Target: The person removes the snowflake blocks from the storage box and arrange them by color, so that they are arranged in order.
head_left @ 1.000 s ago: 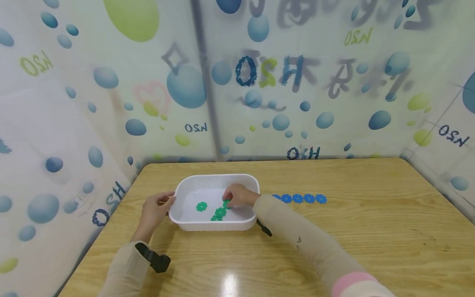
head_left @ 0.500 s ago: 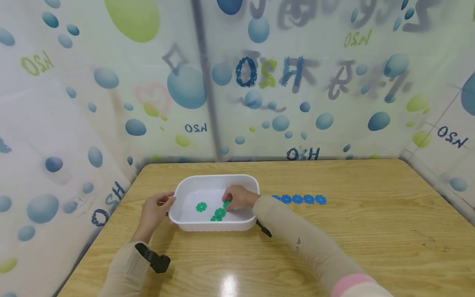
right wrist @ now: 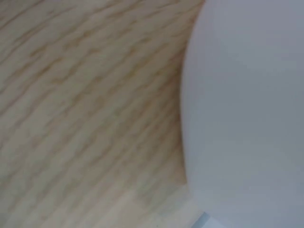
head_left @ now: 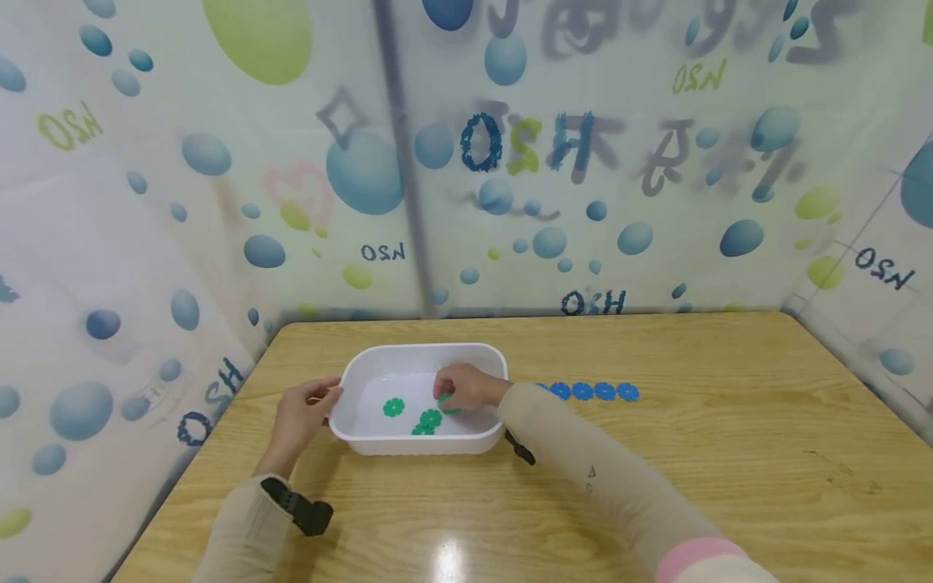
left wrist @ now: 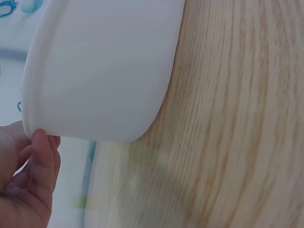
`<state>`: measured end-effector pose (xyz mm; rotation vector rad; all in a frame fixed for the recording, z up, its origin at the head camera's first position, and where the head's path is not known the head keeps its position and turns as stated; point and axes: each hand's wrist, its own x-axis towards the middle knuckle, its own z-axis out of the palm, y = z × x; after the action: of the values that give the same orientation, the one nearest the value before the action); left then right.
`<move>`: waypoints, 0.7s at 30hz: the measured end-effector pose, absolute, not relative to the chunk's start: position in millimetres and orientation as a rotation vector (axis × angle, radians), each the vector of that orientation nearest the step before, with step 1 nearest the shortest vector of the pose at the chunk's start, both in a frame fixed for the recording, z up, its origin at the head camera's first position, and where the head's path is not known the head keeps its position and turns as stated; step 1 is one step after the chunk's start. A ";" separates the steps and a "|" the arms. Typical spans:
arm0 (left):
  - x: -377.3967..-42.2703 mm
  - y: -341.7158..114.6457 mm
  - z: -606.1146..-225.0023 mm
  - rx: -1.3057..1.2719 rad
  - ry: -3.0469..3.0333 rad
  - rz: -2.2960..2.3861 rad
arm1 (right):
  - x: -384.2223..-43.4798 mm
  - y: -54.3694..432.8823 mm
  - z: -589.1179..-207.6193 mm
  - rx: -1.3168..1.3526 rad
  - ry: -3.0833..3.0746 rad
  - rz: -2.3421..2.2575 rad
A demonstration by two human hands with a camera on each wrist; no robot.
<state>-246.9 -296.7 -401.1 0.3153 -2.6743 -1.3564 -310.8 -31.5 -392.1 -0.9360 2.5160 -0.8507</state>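
A white plastic basin [head_left: 417, 444] stands on the table, holding several green flower-shaped discs. One green disc [head_left: 394, 407] lies alone on its floor, and another disc [head_left: 431, 419] overlaps a neighbour by the front wall. At the basin's left end my left hand [head_left: 302, 417] pinches the rim; the left wrist view has the thumb and fingers [left wrist: 43, 164] at the edge. Reaching over the right rim, my right hand [head_left: 470, 386] pinches a green disc [head_left: 449, 405] inside the basin, partly hidden by the fingers. The right wrist view has only the basin's outer wall [right wrist: 247, 114] and the tabletop.
Right of the basin, blue flower-shaped discs [head_left: 582, 392] lie in a row on the wooden table [head_left: 729, 437]; the right forearm partly covers the row's left end. A patterned curtain [head_left: 627, 162] hangs behind the table and along its sides.
The green disc between the right fingers has turned slightly and shows a different side. My left hand keeps its hold on the rim, and the basin stays in place.
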 end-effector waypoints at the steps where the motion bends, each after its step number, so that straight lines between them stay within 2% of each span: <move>1: -250.2 -300.6 -407.5 0.305 -2.666 -1.358 | -310.8 -30.5 -390.3 -0.963 2.505 -0.866; 8: -279.7 -322.9 -456.6 0.332 -2.652 -1.221 | -308.7 -17.3 -368.9 -1.047 2.428 -1.038; 15: -283.3 -324.1 -461.2 0.373 -2.652 -1.218 | -302.5 13.5 -348.0 -1.120 2.398 -1.210; 21: -280.9 -324.2 -458.7 0.360 -2.657 -1.221 | -290.7 51.8 -342.5 -1.029 2.391 -1.334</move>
<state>-280.9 -324.2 -458.7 0.3602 -2.6568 -1.2206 -290.7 51.8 -342.5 -1.0285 2.3909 -1.3343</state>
